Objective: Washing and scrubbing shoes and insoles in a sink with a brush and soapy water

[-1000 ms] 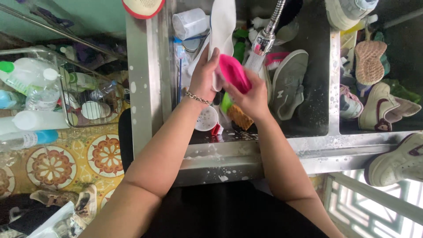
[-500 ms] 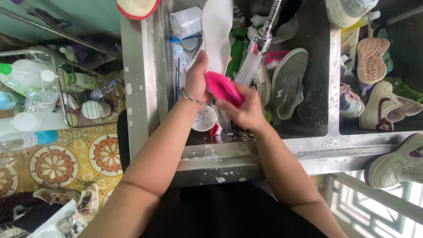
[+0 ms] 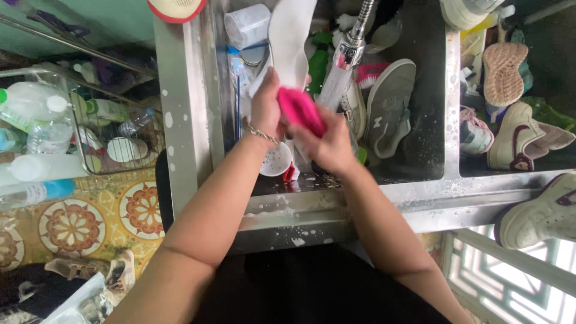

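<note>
Over the steel sink [image 3: 420, 198], my left hand [image 3: 267, 111] grips the lower end of a long white shoe insole [image 3: 291, 36] that points away from me. My right hand [image 3: 330, 147] presses a bright pink brush [image 3: 300, 108] against that insole. A bracelet circles my left wrist. A flexible tap [image 3: 351, 45] hangs just right of the insole, with a stream of water falling beside my right hand.
A grey sneaker [image 3: 390, 108] lies in the sink basin. Several more shoes [image 3: 516, 135] sit in the right basin and on its edge. A clear cup [image 3: 247, 24] stands at the back. Left of the sink, a wire basket [image 3: 90, 129] holds bottles.
The pink brush and my right hand have slid toward me and leftward along the insole. My left hand has kept its hold on the insole.
</note>
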